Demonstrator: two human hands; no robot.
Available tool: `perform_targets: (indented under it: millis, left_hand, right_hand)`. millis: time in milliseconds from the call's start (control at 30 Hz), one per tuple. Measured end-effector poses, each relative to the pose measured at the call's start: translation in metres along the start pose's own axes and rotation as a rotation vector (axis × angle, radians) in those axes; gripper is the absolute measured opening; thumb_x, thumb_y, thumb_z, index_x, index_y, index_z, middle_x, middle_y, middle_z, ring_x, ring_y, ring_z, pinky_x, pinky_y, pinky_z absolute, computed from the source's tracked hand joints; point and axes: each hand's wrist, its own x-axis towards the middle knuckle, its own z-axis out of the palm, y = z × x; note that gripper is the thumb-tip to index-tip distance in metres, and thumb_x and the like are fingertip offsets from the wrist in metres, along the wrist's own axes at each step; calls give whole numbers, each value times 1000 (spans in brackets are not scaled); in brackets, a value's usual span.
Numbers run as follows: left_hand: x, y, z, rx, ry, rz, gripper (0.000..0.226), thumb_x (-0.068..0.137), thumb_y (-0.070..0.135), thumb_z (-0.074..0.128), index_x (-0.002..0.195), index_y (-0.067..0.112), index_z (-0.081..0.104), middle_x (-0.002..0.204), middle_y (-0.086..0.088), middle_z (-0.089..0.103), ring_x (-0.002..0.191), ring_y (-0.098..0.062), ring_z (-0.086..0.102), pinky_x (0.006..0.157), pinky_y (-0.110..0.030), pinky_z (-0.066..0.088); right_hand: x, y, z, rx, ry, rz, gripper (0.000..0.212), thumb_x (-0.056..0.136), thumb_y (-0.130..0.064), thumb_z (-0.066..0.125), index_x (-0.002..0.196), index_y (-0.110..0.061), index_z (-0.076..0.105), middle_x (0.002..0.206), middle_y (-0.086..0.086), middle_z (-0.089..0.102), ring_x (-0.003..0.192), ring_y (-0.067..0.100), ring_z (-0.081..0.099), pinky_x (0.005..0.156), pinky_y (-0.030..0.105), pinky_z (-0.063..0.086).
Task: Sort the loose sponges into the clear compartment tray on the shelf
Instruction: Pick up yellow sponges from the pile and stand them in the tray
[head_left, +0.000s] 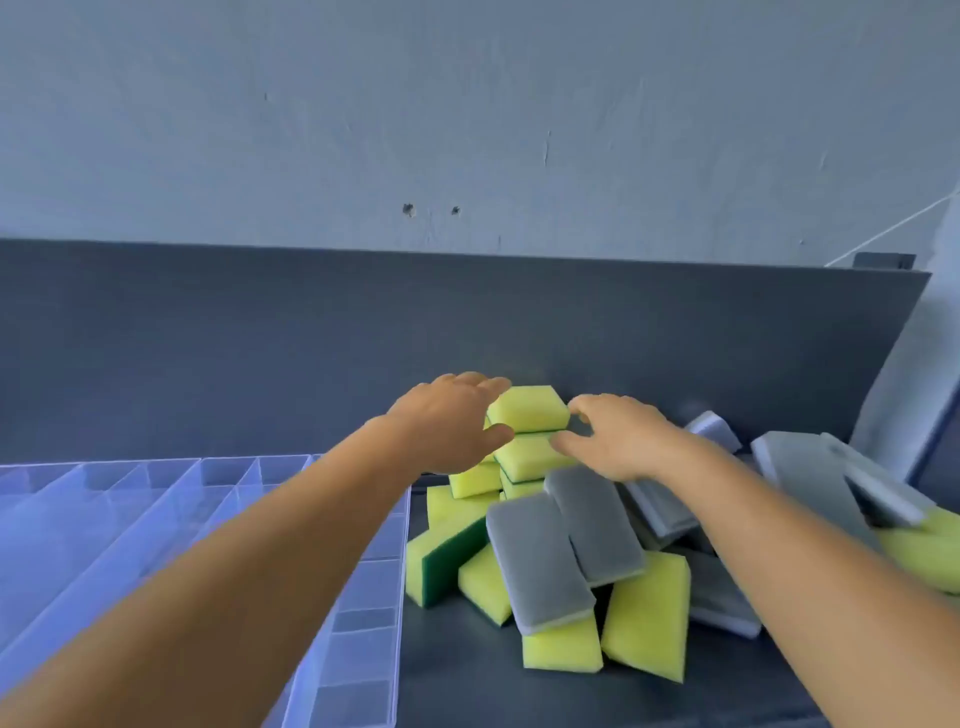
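Pale scuffed wall above a dark grey back panel.

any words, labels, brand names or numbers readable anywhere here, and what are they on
None: no text can be read in this view.
Yellow sponges: plain, no print.
Grey sponges: plain, no print.
Clear compartment tray: no label visible.
Wall: only marks and two small holes, no writing.
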Motion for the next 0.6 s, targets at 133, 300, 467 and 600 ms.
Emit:
perform_targets:
  millis: [133,300,467,600]
  left_hand:
    - [28,-2,15,44,-62,15,55,100,44,34,150,26,23,157,3,25,142,-23,26,114,-41,26]
    - [56,-13,27,-29,-71,26,44,100,41,33,134,17,48,144,-1,40,131,-24,39,104,-39,34]
    - [68,-26,32,-158,-42,-17,29,91,40,53,100,13,53,101,-2,54,89,-22,52,70,-31,40]
    - [67,-35,37,-331,-81,-45,41,83,38,67,109,19,41,94,-2,55,80,-23,55,65,-34,46]
  right_hand:
    - [19,-6,14,-28,-47,32,34,90,-56,41,96,-23,48,103,2,56,97,24,48,76,32,34]
    - [35,-14,20,-108,-59,88,51,90,-60,40,104,-14,56,91,1,63,96,24,56,73,32,34]
    - [45,-18,23,-119,-100,156,54,84,-67,46,102,-16,49,90,-3,59,94,22,53,79,34,34]
    - [45,-25,21,-66,-106,193,57,80,-63,56,107,-16,41,81,-4,52,89,22,49,77,34,35]
